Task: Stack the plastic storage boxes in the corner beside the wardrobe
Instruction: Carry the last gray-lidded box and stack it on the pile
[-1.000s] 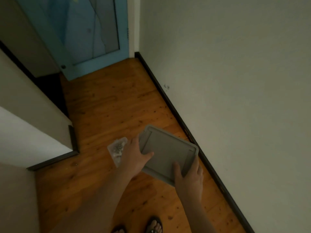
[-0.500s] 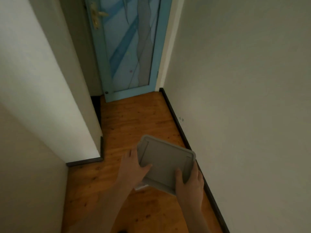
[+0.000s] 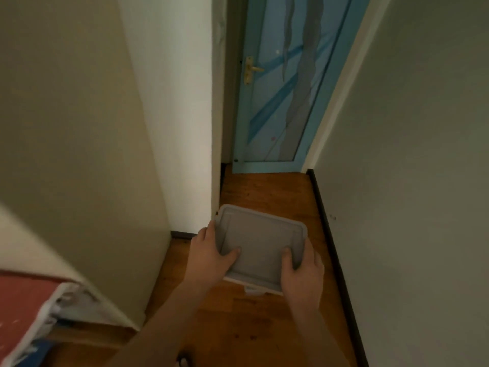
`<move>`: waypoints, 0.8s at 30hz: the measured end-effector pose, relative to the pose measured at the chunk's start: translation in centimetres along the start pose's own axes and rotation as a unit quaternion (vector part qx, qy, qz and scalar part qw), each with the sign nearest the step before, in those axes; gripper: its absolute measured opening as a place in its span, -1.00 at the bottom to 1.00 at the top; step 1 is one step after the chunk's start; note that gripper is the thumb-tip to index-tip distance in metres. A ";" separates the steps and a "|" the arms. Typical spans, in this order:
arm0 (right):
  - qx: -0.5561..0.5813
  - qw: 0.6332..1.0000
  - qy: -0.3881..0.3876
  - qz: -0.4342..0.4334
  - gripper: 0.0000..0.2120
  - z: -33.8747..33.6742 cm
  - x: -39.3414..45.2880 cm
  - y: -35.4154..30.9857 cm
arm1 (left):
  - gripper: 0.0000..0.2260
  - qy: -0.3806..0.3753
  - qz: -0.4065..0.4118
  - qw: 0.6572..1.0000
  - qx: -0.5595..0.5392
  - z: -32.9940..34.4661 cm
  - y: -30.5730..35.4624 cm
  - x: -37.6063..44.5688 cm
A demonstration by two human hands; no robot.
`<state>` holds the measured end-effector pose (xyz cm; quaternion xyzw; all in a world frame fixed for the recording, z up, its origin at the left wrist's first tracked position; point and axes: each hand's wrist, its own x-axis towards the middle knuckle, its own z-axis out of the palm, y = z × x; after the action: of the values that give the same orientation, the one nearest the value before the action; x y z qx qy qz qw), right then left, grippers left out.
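A plastic storage box with a flat grey lid [image 3: 260, 243] is held in the air above the wooden floor, lid facing up. My left hand [image 3: 209, 254] grips its left edge, thumb lying on the lid. My right hand [image 3: 301, 271] grips its right near corner, thumb on the lid and fingers wrapped round the side. A strip of the box's pale body shows under the lid's near edge. The rest of the box is hidden beneath the lid.
A tall pale wardrobe or wall panel [image 3: 79, 141] fills the left side. A white wall [image 3: 410, 154] with a dark skirting board [image 3: 333, 247] runs along the right. A blue glazed door [image 3: 285, 88] closes the narrow passage ahead. Red fabric [image 3: 21, 300] lies at the bottom left.
The view has tilted up and swung left, bringing the door handle and the red fabric into sight. The box has levelled out in both hands. The small clear item on the floor is out of sight.
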<state>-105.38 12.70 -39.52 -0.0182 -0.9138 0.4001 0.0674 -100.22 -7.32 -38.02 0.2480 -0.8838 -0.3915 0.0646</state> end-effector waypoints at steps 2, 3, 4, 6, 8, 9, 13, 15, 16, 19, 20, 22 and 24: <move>0.009 0.999 -0.010 -0.031 -0.39 0.3 -1.9 -1.7 | -0.12 0.036 -0.007 0.999 -0.001 -2.5 -1.1 -2.6; 0.008 0.999 -0.018 -0.047 -0.39 0.5 -2.7 -2.3 | -0.13 0.050 -0.010 0.999 -0.003 -3.4 -1.6 -3.6; 0.006 0.998 -0.030 -0.061 -0.39 0.9 -3.8 -3.3 | -0.14 0.066 -0.020 0.998 -0.003 -4.8 -2.5 -4.9; 0.003 0.995 -0.056 -0.086 -0.39 1.7 -6.1 -5.6 | -0.14 0.099 -0.042 0.994 -0.005 -7.3 -4.4 -7.4; 0.000 0.991 -0.077 -0.109 -0.38 2.7 -8.5 -7.8 | -0.14 0.128 -0.060 0.990 -0.001 -9.8 -6.3 -9.5; -0.003 0.989 -0.082 -0.121 -0.37 3.0 -9.5 -8.6 | -0.15 0.141 -0.065 0.988 0.002 -10.9 -6.9 -10.3; -0.011 0.982 -0.107 -0.156 -0.36 4.6 -14.5 -12.5 | -0.16 0.182 -0.082 0.980 -0.002 -15.5 -10.5 -14.6; -0.014 0.977 -0.124 -0.171 -0.36 5.5 -18.2 -14.6 | -0.17 0.202 -0.089 0.975 -0.005 -18.3 -13.0 -17.4; -0.014 0.975 -0.130 -0.180 -0.37 5.8 -19.9 -15.5 | -0.17 0.214 -0.091 0.973 -0.002 -19.5 -14.1 -18.6; 0.014 0.966 -0.153 -0.208 -0.38 7.3 -25.9 -17.9 | -0.17 0.239 -0.106 0.965 0.009 -23.5 -18.0 -23.2; 0.017 0.962 -0.161 -0.221 -0.38 7.8 -27.8 -18.7 | -0.17 0.249 -0.110 0.962 0.014 -24.6 -19.2 -24.5; 0.020 0.953 -0.179 -0.243 -0.38 9.0 -31.8 -20.3 | -0.17 0.266 -0.123 0.956 0.024 -27.1 -21.9 -27.8; 0.023 0.945 -0.201 -0.258 -0.37 10.0 -35.4 -21.7 | -0.18 0.279 -0.135 0.950 0.035 -29.3 -24.2 -30.6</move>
<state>-71.29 -12.46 -34.16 0.3007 -0.8722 0.3855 -0.0166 -55.26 -25.49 -33.01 0.4662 -0.8021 -0.2807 0.2461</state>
